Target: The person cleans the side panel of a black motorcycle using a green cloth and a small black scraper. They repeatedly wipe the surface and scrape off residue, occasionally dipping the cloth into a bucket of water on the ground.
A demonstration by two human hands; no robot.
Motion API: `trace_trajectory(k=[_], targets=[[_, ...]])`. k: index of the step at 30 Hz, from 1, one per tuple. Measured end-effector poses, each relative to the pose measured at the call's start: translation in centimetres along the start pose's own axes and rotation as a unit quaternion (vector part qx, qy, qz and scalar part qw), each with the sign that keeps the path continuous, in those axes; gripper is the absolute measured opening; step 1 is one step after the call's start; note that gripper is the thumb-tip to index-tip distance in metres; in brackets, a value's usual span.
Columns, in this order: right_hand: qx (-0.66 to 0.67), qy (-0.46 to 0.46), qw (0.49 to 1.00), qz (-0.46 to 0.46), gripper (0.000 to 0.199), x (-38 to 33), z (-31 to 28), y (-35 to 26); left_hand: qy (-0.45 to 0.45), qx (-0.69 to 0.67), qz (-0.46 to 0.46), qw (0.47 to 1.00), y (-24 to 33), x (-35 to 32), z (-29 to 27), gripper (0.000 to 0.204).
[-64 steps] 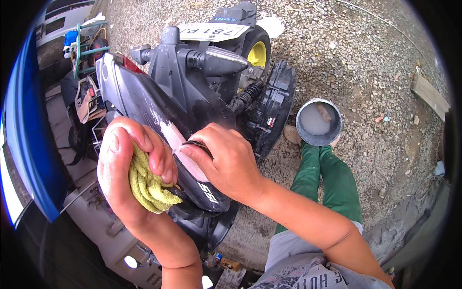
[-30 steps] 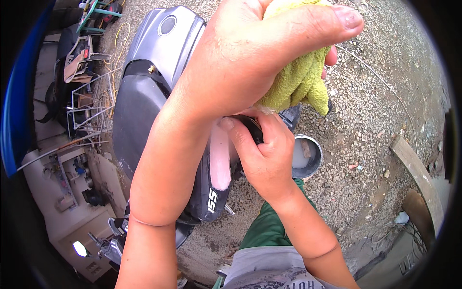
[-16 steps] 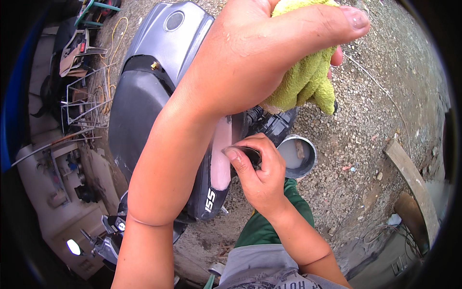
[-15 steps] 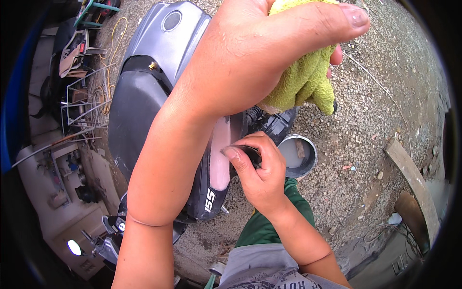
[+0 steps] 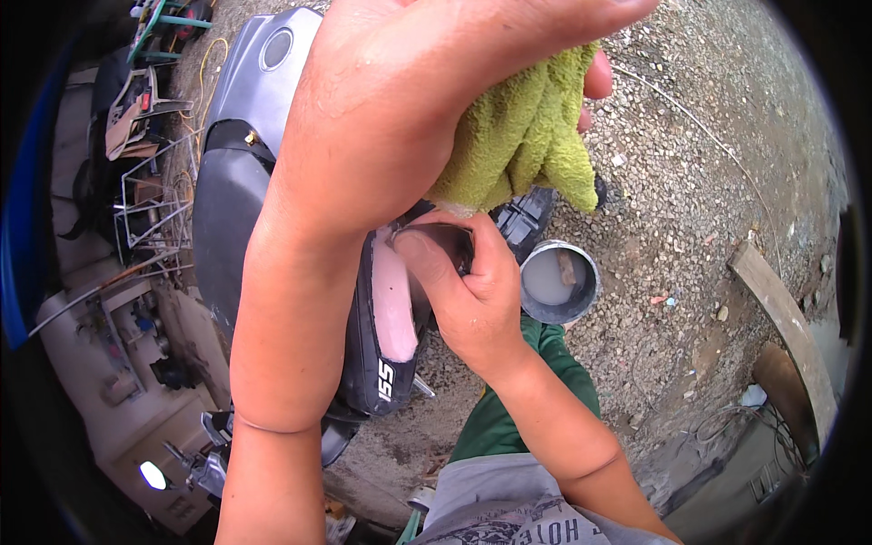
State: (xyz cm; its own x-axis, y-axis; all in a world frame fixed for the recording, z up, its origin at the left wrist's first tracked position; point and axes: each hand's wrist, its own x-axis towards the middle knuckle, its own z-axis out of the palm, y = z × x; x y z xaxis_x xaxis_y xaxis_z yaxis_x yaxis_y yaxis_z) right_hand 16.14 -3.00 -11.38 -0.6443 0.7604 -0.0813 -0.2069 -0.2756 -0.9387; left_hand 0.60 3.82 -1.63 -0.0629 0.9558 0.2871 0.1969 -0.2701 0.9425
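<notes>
Scooter bodywork (image 5: 238,218), dark grey and black with a pink stripe, fills the middle of the view over gravel ground (image 5: 690,182). Raised close to the camera, the left hand (image 5: 409,100) has its grip closed around a yellow-green terry cloth (image 5: 518,136), which hangs above the panel. Below it, the right hand (image 5: 463,300) presses its fingers against the side panel, clasping nothing. Just beside that hand, a grey bucket (image 5: 559,283) of cloudy water stands on the gravel.
</notes>
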Motion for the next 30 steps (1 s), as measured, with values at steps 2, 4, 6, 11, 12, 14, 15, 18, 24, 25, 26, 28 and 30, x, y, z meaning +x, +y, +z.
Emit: trace_trajectory(k=[2,4,6,11,12,14,15,18,24,25,26,28,30], targets=[[0.029,-0.036,0.999,0.022,0.023,-2.1,-0.2,0.6,0.020,0.011,-0.123,0.992,2.3,0.3,0.7,0.017],[0.048,-0.040,0.998,-0.005,0.024,-2.2,-0.6,1.3,0.112,-0.122,-0.206,0.965,2.3,0.1,2.3,0.023],[0.094,-0.024,0.995,-0.008,0.027,-0.6,-0.7,1.4,0.168,-0.184,-0.220,0.943,2.2,0.2,2.8,0.031],[0.160,-0.049,0.983,0.078,0.035,-1.3,-0.2,1.9,0.202,-0.092,-0.191,0.956,3.3,0.6,3.7,0.041],[0.169,-0.056,0.983,0.038,0.033,-1.6,-0.4,2.3,0.210,-0.090,-0.181,0.957,2.9,0.6,4.0,0.042],[0.136,-0.058,0.989,0.006,0.032,-1.6,-0.9,3.1,0.226,-0.093,-0.160,0.956,2.0,0.5,4.3,0.044],[0.129,-0.066,0.989,-0.008,0.032,-1.2,-0.6,2.5,0.236,-0.082,-0.152,0.956,2.3,0.4,4.3,0.045],[0.209,-0.019,0.978,0.009,0.028,1.1,0.8,2.4,0.253,-0.085,-0.119,0.956,1.4,0.6,4.8,0.048],[0.207,-0.048,0.977,0.010,0.028,-2.0,0.2,3.4,0.274,-0.068,-0.010,0.959,-0.6,-0.1,4.8,0.050],[0.207,-0.040,0.978,0.009,0.028,-1.2,0.4,3.1,0.279,-0.066,0.035,0.958,-1.3,-0.1,5.0,0.049],[0.207,-0.032,0.978,0.007,0.028,0.0,0.8,3.0,0.280,-0.051,0.127,0.950,-2.1,0.1,5.8,0.048],[0.201,-0.024,0.979,0.000,0.028,0.6,1.1,3.0,0.289,-0.029,0.141,0.947,-2.0,0.5,6.3,0.047],[0.182,-0.039,0.982,0.010,0.028,-0.5,0.4,2.8,0.319,-0.020,0.079,0.944,-0.6,0.8,6.7,0.049]])
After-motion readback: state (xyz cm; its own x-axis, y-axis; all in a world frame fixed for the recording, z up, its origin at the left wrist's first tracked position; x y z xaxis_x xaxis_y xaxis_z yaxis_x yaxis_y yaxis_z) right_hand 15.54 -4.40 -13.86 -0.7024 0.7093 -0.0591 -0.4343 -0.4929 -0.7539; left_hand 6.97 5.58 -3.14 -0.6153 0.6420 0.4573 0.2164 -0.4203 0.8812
